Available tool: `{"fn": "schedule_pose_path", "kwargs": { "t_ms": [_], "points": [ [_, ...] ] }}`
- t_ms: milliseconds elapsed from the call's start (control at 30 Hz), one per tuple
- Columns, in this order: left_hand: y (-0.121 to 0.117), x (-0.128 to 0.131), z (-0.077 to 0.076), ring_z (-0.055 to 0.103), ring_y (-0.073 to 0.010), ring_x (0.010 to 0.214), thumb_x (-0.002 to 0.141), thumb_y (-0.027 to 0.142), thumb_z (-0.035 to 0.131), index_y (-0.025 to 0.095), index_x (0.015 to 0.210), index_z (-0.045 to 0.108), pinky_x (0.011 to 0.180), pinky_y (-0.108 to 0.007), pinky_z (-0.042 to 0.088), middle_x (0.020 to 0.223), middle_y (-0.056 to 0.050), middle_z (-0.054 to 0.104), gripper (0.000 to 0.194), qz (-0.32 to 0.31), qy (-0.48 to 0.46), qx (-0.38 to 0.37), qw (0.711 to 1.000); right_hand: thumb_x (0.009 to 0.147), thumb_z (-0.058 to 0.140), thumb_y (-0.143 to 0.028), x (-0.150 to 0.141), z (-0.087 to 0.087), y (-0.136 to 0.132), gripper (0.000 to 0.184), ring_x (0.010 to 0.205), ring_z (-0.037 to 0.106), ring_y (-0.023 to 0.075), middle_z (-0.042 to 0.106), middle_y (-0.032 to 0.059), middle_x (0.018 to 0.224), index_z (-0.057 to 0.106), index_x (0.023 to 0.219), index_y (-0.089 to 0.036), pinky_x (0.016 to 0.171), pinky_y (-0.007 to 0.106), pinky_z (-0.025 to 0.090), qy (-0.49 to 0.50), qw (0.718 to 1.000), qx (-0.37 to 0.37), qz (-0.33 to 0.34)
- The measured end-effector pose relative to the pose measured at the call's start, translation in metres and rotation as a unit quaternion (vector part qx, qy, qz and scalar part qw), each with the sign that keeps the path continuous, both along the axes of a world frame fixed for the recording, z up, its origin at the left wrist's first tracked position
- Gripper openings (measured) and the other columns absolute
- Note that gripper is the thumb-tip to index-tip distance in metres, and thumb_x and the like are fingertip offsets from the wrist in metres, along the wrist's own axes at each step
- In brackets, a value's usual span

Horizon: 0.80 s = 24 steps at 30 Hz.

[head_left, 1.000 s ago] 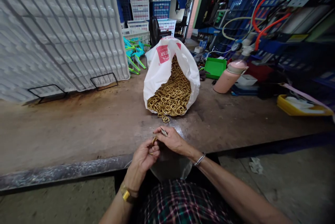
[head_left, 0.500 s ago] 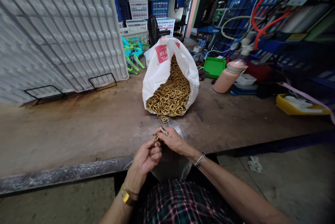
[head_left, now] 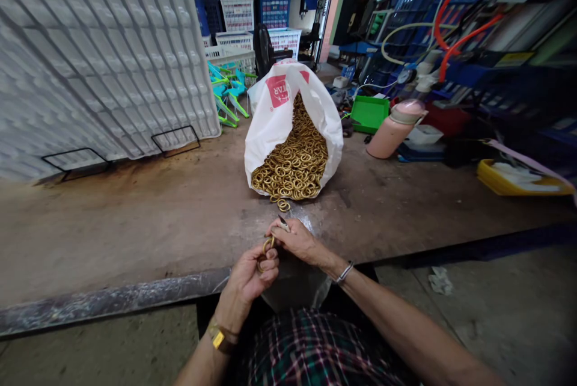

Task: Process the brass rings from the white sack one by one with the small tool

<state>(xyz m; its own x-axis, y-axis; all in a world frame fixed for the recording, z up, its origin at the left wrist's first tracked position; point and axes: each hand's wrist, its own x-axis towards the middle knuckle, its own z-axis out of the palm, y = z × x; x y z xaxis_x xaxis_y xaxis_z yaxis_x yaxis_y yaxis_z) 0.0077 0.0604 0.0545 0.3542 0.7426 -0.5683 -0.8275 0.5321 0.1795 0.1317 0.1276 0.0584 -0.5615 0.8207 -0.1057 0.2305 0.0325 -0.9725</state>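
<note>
My left hand is closed around brass-coloured rings. One stands up between thumb and forefinger, and part of another shows lower among the fingers. My right hand is closed on a small pointed metal tool, whose tip sticks out above the fingers; the rest is hidden in the palm. Its fingertips meet the upright ring. Just beyond both hands, a white plastic bag lies with its mouth towards me, full of similar rings. A few loose rings lie at its mouth.
The brown worktable has a plastic-wrapped front edge. White ribbed trays stand at the left on black wire supports. To the right are a pink bottle, a green tray and a yellow tray. Crates are stacked behind.
The pointed tool has turned slightly in my right hand, its tip now more upright. The upright ring has shifted a little at my fingertips. Both hands stay in nearly the same place.
</note>
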Motion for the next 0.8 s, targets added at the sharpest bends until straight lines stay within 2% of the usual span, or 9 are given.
{"fn": "schedule_pose_path", "kwargs": {
  "t_ms": [133, 233, 300, 400, 633, 800],
  "points": [
    [0.000, -0.001, -0.003, 0.028, -0.0016, 0.034, 0.088, 0.012, 0.030, 0.013, 0.067, 0.043, 0.030, -0.010, 0.020, 0.054, 0.004, 0.036, 0.025, 0.018, 0.003, 0.013, 1.000, 0.082, 0.039, -0.021, 0.002, -0.006, 0.000, 0.019, 0.051, 0.040, 0.0086, 0.048, -0.0033, 0.058, 0.057, 0.082, -0.016, 0.052, 0.020, 0.029, -0.091, 0.985, 0.141, -0.036],
    [0.000, -0.002, -0.003, 0.027, -0.0014, 0.034, 0.086, 0.012, 0.037, 0.013, 0.068, 0.044, 0.030, -0.010, 0.019, 0.054, 0.005, 0.035, 0.019, 0.032, 0.002, 0.024, 0.999, 0.076, 0.042, -0.014, 0.006, -0.013, -0.003, 0.016, 0.057, 0.043, 0.0106, 0.053, -0.0008, 0.063, 0.057, 0.081, -0.017, 0.056, 0.022, 0.028, -0.180, 0.953, 0.244, 0.013],
    [0.000, -0.002, -0.004, 0.027, -0.0013, 0.035, 0.084, 0.011, 0.040, 0.013, 0.070, 0.044, 0.030, -0.010, 0.019, 0.055, 0.005, 0.035, 0.015, 0.033, -0.001, 0.034, 0.999, 0.071, 0.043, -0.011, 0.008, -0.017, -0.006, 0.019, 0.059, 0.045, 0.0120, 0.056, 0.0003, 0.066, 0.057, 0.082, -0.018, 0.057, 0.023, 0.027, -0.225, 0.934, 0.275, 0.049],
    [0.001, -0.002, -0.004, 0.028, -0.0011, 0.035, 0.085, 0.011, 0.040, 0.013, 0.069, 0.044, 0.030, -0.010, 0.019, 0.055, 0.004, 0.036, 0.016, 0.029, -0.002, 0.038, 0.999, 0.068, 0.043, -0.010, 0.009, -0.019, -0.009, 0.023, 0.062, 0.047, 0.0133, 0.058, 0.0014, 0.070, 0.056, 0.085, -0.018, 0.058, 0.023, 0.027, -0.263, 0.917, 0.290, 0.073],
    [0.001, -0.005, -0.008, 0.029, -0.0009, 0.034, 0.083, 0.010, 0.041, 0.013, 0.067, 0.043, 0.030, -0.010, 0.018, 0.052, 0.005, 0.036, 0.016, 0.019, 0.002, 0.038, 0.999, 0.069, 0.041, -0.010, 0.008, -0.017, -0.011, 0.027, 0.065, 0.051, 0.0149, 0.061, 0.0034, 0.075, 0.054, 0.092, -0.018, 0.059, 0.024, 0.028, -0.302, 0.901, 0.296, 0.092],
    [-0.005, -0.002, -0.003, 0.025, -0.0002, 0.033, 0.074, 0.011, 0.054, 0.015, 0.065, 0.040, 0.029, -0.009, 0.016, 0.050, 0.006, 0.037, 0.018, -0.015, 0.043, 0.076, 0.996, 0.071, 0.042, -0.011, 0.008, -0.012, -0.008, 0.028, 0.068, 0.054, 0.0162, 0.063, 0.0059, 0.078, 0.054, 0.096, -0.016, 0.059, 0.025, 0.029, -0.348, 0.883, 0.295, 0.108]
  ]
}}
